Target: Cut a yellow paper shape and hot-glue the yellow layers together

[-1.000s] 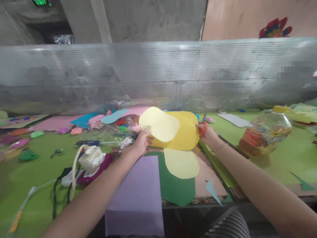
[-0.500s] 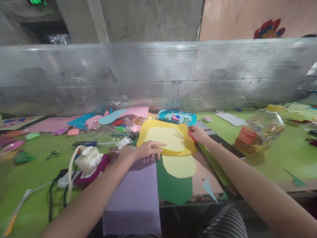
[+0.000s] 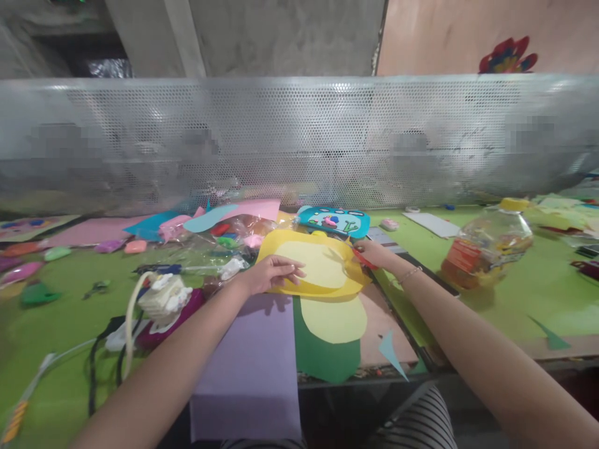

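My right hand (image 3: 374, 254) is closed around the red handles of a pair of scissors (image 3: 364, 257), at the right edge of a darker yellow paper shape (image 3: 281, 240). A pale yellow paper piece (image 3: 311, 265) lies on that shape, and the scissor blades are faint over it. My left hand (image 3: 274, 273) lies over the left part of the yellow papers, fingers stretched to the right; whether it pinches the edge I cannot tell. Nearer me are another pale yellow shape (image 3: 334, 321), a green paper (image 3: 325, 358) and a lilac sheet (image 3: 248, 368).
A perforated metal screen (image 3: 299, 143) runs behind the green table (image 3: 496, 312). Left stand a power strip (image 3: 154, 333) with adapter and cables, plus several clay lumps. A plastic bottle (image 3: 486, 243) stands right. A blue decorated piece (image 3: 334, 219) lies behind the yellow paper.
My left hand has drawn slightly left and up, its fingers closer together. The yellow papers lie a little flatter, and the red scissors in my right hand have turned slightly.
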A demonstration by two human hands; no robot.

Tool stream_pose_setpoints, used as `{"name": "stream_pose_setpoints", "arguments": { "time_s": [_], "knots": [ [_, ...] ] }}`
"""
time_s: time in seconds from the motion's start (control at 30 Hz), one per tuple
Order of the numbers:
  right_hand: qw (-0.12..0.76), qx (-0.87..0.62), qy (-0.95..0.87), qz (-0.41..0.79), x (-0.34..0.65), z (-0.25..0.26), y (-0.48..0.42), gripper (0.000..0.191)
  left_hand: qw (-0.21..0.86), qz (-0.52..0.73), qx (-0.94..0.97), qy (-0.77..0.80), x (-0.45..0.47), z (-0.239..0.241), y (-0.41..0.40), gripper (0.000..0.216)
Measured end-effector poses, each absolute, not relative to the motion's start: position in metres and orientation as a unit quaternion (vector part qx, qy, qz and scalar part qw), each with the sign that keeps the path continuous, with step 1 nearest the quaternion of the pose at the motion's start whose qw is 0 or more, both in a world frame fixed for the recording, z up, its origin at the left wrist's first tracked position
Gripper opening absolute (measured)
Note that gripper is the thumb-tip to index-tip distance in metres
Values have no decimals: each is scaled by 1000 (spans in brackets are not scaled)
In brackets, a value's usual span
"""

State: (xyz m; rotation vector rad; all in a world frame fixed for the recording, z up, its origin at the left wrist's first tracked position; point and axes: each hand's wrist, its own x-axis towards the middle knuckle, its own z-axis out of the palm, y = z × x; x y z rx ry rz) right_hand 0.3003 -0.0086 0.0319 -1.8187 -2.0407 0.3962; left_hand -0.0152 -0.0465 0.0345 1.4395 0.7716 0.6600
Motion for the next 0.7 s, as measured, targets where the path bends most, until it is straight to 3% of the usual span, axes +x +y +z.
{"name": "stream_pose_setpoints", "arguments": {
  "time_s": [0.17,0.27,0.47,0.7],
  "knots": [
    [190,-624,-750,107,298,30,-11,26,604,351,626,347,-22,38,-45,41],
    [190,-621,-759,49,299,30,-12,31,504,376,681,374,-21,35,-42,47],
    [257,-614,-731,151,302,36,-15,49,178,147,891,392,-16,23,-41,62],
    [206,-678,-704,54,313,34,-3,51,111,19,889,444,-21,17,-36,81]
  ]
}}
